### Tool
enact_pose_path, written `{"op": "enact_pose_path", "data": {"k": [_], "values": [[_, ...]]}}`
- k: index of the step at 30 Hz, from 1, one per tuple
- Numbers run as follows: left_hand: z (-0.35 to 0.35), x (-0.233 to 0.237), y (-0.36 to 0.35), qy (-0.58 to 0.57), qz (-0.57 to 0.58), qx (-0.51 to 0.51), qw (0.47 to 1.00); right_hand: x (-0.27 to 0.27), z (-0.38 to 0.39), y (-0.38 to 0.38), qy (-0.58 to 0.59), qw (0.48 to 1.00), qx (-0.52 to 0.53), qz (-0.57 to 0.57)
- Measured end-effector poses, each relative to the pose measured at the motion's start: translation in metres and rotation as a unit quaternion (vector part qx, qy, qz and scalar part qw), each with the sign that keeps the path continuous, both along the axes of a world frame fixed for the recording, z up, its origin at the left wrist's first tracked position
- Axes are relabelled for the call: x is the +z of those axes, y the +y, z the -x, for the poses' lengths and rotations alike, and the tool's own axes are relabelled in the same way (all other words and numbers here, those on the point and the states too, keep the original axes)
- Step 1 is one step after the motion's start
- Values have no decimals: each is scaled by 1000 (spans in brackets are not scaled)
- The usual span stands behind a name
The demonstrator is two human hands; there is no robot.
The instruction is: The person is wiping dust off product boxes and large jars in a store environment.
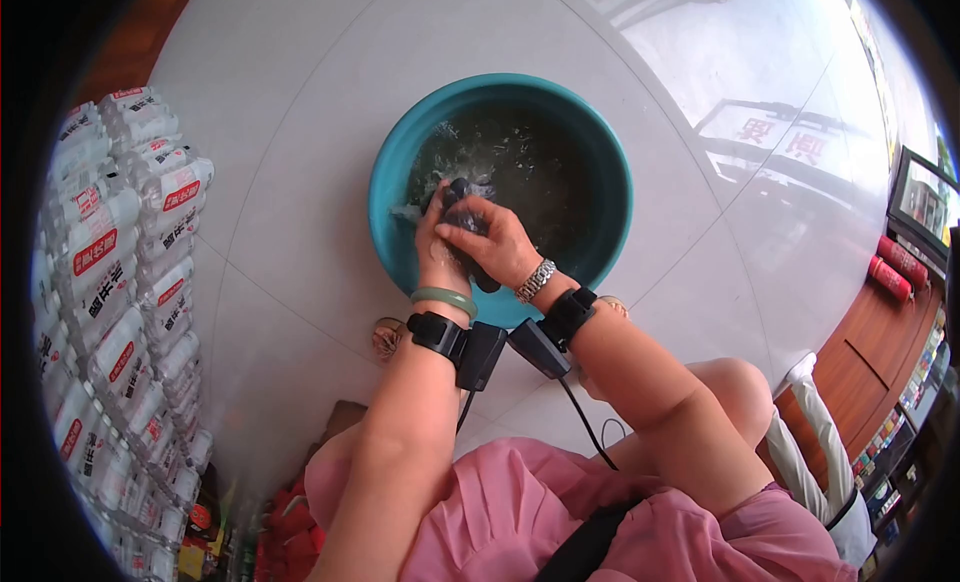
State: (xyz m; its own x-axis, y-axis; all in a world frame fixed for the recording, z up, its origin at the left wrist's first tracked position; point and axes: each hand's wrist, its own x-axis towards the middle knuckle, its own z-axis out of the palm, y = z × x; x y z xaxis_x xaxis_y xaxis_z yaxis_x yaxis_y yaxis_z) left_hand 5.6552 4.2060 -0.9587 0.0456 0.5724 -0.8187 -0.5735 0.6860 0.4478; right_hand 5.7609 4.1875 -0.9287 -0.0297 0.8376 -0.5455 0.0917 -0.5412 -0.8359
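Observation:
A dark, wet, elongated thing with rounded ends (457,190) is gripped between my two hands, over the left side of a teal plastic basin (388,187). My left hand (438,244) is wrapped along its left side, with a green bangle at the wrist. From the right, my right hand (502,244) closes over its middle, fingers curled across the top; a metal watch is on that wrist. Much of the thing is hidden by the fingers, so I cannot tell its kind. Murky water (545,172) fills the basin, splashed and bubbly beside the hands.
Stacked packs of bottled water (110,252) stand at left. Pale floor tiles (300,182) surround the basin. At right are red cylinders (890,272), a wooden cabinet (865,362) and a white chair-like frame (815,432). Black devices with cables (485,357) are strapped to both forearms.

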Motion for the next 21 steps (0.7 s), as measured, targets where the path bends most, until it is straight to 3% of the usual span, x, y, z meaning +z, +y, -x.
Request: {"op": "enact_pose_path", "data": {"k": [3, 4, 6, 7, 9, 11, 12, 14, 15, 16, 19, 20, 21], "values": [[-7, -47, -7, 1, 21, -24, 999, -13, -6, 12, -137, 989, -19, -50], [-17, -23, -3, 82, 13, -50, 995, -19, -10, 18, -192, 981, 7, -8], [-21, -11, 3, 96, 14, -105, 990, -24, -24, 29, -297, 951, 78, 46], [-23, -10, 5, 102, 12, -133, 986, -30, -30, 30, -340, 936, 86, 17], [-15, -28, 3, 166, -85, -162, 969, -42, -45, 38, -418, 900, 81, 92], [-6, -35, 8, 292, -182, -214, 914, -53, -61, 38, -480, 876, 37, 8], [1, -39, 9, 333, -165, -246, 895, -51, -61, 31, -502, 863, 48, -21], [0, -47, 3, 284, -86, -226, 928, -60, -54, 12, -511, 836, 177, -91], [1, -49, -2, 259, -45, -217, 940, -66, -52, 4, -510, 817, 240, -123], [3, -50, -4, 236, -5, -206, 950, -68, -54, 9, -458, 835, 296, -78], [2, -47, 5, 76, 46, -188, 978, -116, -59, 12, -280, 959, 52, 9], [-2, -41, 10, 47, 40, -177, 982, -111, -54, 14, -75, 994, -60, 50], [-3, -34, 14, 15, 38, -166, 985, -103, -54, 10, 1, 1000, -22, 19]]}}
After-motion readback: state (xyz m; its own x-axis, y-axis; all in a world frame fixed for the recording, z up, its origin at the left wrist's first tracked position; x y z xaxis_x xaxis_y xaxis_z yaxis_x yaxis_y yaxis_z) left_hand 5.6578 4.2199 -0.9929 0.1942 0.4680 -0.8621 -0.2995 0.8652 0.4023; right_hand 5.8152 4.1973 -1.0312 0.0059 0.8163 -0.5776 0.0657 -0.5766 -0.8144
